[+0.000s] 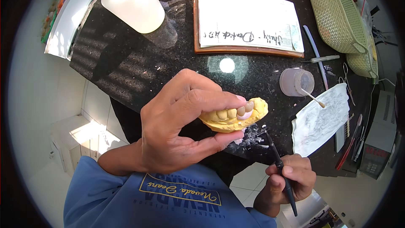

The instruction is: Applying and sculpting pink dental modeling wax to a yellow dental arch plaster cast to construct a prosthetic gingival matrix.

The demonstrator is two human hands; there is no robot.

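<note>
A yellow plaster dental cast point(217, 125) is pinched between the thumb and fingers of my left hand point(171, 122), raised above the dark counter. Two brownish false teeth point(241, 110) with a patch of pink gum material sit in its row of teeth. Lower right, my right hand point(293, 177) grips a slim black-handled carving tool point(278, 163). Its thin tip points up and left, close to the cast but apart from it. White and pinkish shavings point(253, 137) lie on the counter under the cast. My left palm is hidden.
A smudged white cloth point(321, 120) lies right, beside a small cup point(293, 82) with a cotton swab. Beyond stand a brown-framed board with paper point(249, 21), a white bottle point(133, 4) and pale green baskets point(337, 17). Hand tools point(352, 139) and a grey device point(379, 131) line the right.
</note>
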